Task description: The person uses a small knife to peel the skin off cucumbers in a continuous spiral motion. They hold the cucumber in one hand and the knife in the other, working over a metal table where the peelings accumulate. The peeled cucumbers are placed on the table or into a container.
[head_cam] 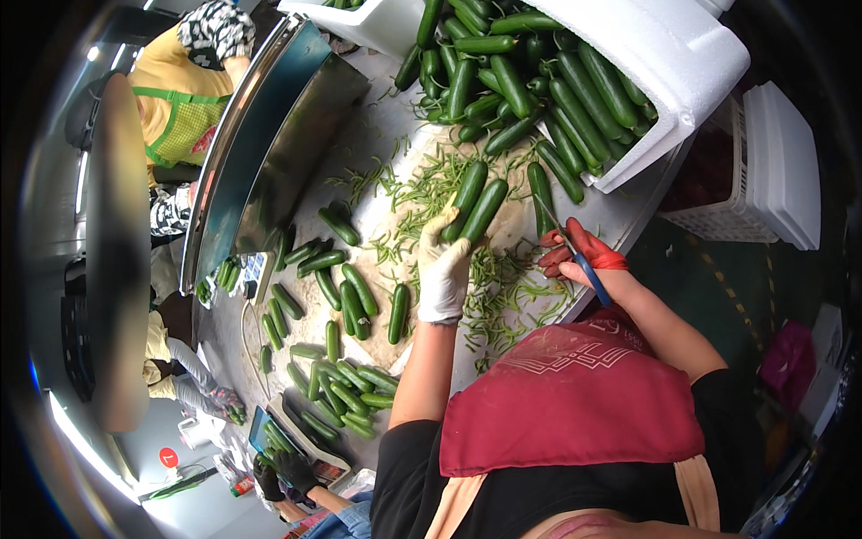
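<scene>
My left hand (444,273), in a white glove, holds two cucumbers side by side, a left one (469,192) and a right one (486,212). They point away from me, above a scatter of cut green stems (431,185). Scissors with a blue handle (592,277) are in my right hand (582,252), whose fingers have red coverings. The blades point up and left, close to a single cucumber (539,195) on the metal table (609,226). Beyond my hands, a heap of cucumbers (512,84) spills out of a tipped white foam box (687,74).
Several loose cucumbers (353,306) lie to my left, with more by a weighing scale (306,438). A co-worker's black-gloved hands (296,471) hold cucumbers there. A metal partition (289,155) stands at far left. White crates (734,182) are beyond the table's right edge.
</scene>
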Available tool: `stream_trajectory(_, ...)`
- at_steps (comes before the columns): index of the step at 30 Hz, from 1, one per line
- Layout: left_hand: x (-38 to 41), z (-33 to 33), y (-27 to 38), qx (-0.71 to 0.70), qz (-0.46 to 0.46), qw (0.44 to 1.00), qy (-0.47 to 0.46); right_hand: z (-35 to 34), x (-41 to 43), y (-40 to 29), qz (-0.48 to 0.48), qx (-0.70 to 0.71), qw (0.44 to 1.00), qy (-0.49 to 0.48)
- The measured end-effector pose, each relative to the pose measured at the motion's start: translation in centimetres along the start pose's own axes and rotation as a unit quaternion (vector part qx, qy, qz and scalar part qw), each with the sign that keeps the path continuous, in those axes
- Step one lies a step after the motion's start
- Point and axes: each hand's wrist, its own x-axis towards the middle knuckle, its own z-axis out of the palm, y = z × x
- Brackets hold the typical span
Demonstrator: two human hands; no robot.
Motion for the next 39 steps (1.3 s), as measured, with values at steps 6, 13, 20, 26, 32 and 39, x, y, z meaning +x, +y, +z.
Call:
stream_trajectory(6,-3.2,0.2,0.7,-0.018,-0.034,0.999,-0.017,1.6,0.5,-0.7,-0.015,-0.048,0.998,-0.041)
stream_trajectory(13,-4.8,-0.3,0.8,-0.039,-0.046,0.998,-0.029,1.7,-1.1,-2.1,0.111,-0.098,0.989,0.006)
stream_trajectory(20,-6.3,-0.5,1.5,-0.031,-0.065,0.996,-0.047,2.2,-0.4,-1.4,0.044,-0.159,0.986,-0.001)
stream_trajectory(26,-7.3,-1.4,2.2,0.013,-0.069,0.997,-0.041,2.2,-0.4,-1.5,0.105,-0.094,0.99,-0.006)
stream_trajectory(32,-9.4,-6.5,8.1,0.125,0.103,0.973,0.166,-0.9,-0.7,-0.7,0.052,-0.089,0.99,0.095)
stream_trajectory(39,-6.7,-7.4,8.8,0.736,0.26,0.588,0.214,-2.8,-1.8,-0.1,0.028,-0.035,0.99,0.131)
